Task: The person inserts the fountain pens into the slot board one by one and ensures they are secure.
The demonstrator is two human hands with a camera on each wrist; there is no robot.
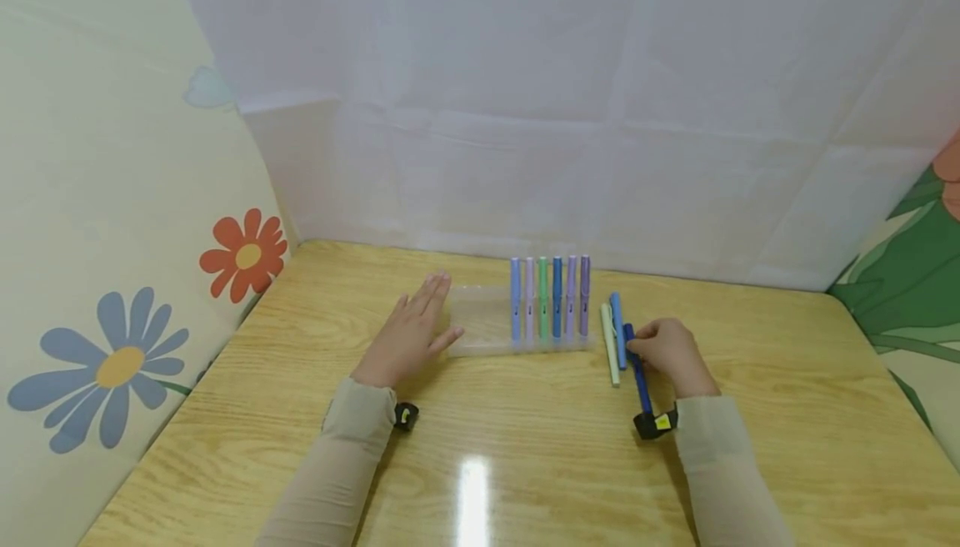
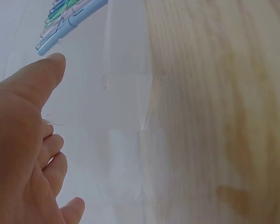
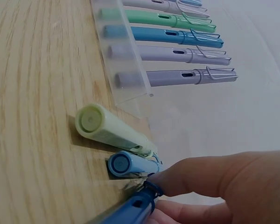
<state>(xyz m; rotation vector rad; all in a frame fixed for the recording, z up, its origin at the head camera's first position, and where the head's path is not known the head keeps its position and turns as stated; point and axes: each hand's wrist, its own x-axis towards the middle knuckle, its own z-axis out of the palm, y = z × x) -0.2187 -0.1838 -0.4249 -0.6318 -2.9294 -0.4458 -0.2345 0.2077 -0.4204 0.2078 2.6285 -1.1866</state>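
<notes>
My right hand (image 1: 670,351) pinches a dark blue pen (image 1: 642,387) between thumb and fingers, at the right of the table. Just left of it, a light blue pen (image 1: 618,332) and a pale green pen (image 1: 608,347) lie side by side. A clear plastic pen stand (image 1: 480,318) holds several capped pens in its right part, among them a green pen (image 1: 543,297) and a purple pen (image 1: 585,297). Beside the stand's left end is my left hand (image 1: 411,332), fingers straight and thumb spread toward its front edge; whether it touches the plastic I cannot tell.
The wooden table (image 1: 525,430) meets a white cloth backdrop (image 1: 480,113) behind the stand. Flower-patterned cloth (image 1: 67,197) hangs on the left, and a similar one stands at the right. A black wrist camera (image 1: 655,424) sits under the right wrist, close to the dark blue pen's near end.
</notes>
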